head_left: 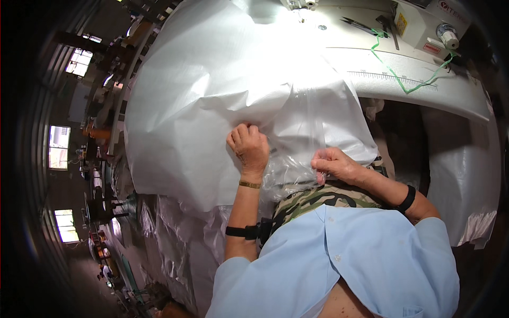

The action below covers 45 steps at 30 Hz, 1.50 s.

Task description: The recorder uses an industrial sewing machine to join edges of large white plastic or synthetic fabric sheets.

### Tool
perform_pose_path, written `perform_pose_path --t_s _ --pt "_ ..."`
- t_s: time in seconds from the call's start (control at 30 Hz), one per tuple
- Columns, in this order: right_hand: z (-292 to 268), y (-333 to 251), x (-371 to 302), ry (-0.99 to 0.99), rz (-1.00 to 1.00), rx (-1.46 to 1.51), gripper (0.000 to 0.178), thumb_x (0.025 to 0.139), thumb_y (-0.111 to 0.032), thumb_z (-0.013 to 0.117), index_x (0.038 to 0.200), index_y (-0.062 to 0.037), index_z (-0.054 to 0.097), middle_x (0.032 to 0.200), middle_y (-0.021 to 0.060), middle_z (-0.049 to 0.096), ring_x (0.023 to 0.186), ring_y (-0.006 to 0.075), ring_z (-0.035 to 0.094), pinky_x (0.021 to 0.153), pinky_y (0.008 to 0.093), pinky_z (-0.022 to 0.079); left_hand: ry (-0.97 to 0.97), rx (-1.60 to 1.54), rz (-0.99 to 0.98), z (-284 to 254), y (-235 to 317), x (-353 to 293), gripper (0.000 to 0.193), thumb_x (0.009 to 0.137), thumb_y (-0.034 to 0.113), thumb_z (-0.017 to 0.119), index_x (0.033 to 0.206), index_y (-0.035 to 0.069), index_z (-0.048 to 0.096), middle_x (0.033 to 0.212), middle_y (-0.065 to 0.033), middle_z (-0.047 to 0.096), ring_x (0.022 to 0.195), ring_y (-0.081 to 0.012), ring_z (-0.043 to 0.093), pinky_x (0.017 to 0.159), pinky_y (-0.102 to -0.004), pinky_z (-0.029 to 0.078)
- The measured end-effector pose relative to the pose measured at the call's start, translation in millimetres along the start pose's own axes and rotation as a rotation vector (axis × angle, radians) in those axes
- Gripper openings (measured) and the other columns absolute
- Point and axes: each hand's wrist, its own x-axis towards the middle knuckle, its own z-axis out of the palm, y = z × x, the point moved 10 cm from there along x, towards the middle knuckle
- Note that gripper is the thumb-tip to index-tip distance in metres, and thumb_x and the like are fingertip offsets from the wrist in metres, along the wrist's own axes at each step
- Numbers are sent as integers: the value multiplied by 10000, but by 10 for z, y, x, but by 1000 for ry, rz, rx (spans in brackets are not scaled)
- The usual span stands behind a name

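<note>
Nearest the camera: a light blue shirt (371, 254) and camouflage cloth (318, 199) at the person's lap. The left hand (248, 150), wearing a gold bracelet (249, 184), is clenched on a fold of the white woven sack (212, 95). The right hand (334, 164) pinches the edge of the clear plastic liner (302, 132), which emerges from the sack between both hands. The sack lies draped from the lap up over the edge of the white counter (424, 85). Further on, a green cord (408, 87) trails across the counter. At the far end stand a sewing machine (424, 24) and dark scissors (358, 25) beside it. More plastic sheeting (169, 233) hangs low at the left.
</note>
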Motion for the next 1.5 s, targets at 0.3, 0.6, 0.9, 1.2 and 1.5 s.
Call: perform_pose_path --t_s 0.3,0.6,0.9,1.2,1.5 --pt "27 23 44 -36 -54 -33 231 998 -237 570 927 -20 603 780 46 647 712 110 634 666 247 519 129 -223 62 -1281 -104 420 178 827 -46 586 993 2 625 909 -151 630 863 -338 612 804 -435 478" --pt "123 -424 -188 150 -181 -228 265 990 -247 574 875 -12 616 772 43 651 686 103 601 661 256 490 -759 -1271 -330 -1347 366 155 64 947 11 592 1007 -3 610 685 37 519 594 -7 393 512 -202 308" --pt "829 -1148 -703 126 -629 -875 300 974 -264 588 782 -36 553 625 154 577 595 365 575 575 426 470 -739 -1516 -550 -657 683 -524 70 987 61 581 1037 18 556 683 107 446 607 23 365 522 -173 282" --pt "1112 -1020 -718 -27 -645 -1049 270 920 -278 643 814 -40 572 636 147 598 614 363 617 602 465 488 -703 -1420 -442 -522 649 -619 115 989 105 590 1001 -7 567 811 9 550 708 -45 454 623 -210 410" --pt "1368 -833 -560 -158 -648 -1171 246 910 -216 650 800 -23 546 588 144 576 542 358 589 571 452 488 -741 -1672 -555 -401 661 -711 144 1022 101 518 1113 -1 561 907 12 575 794 -23 497 705 -184 445"
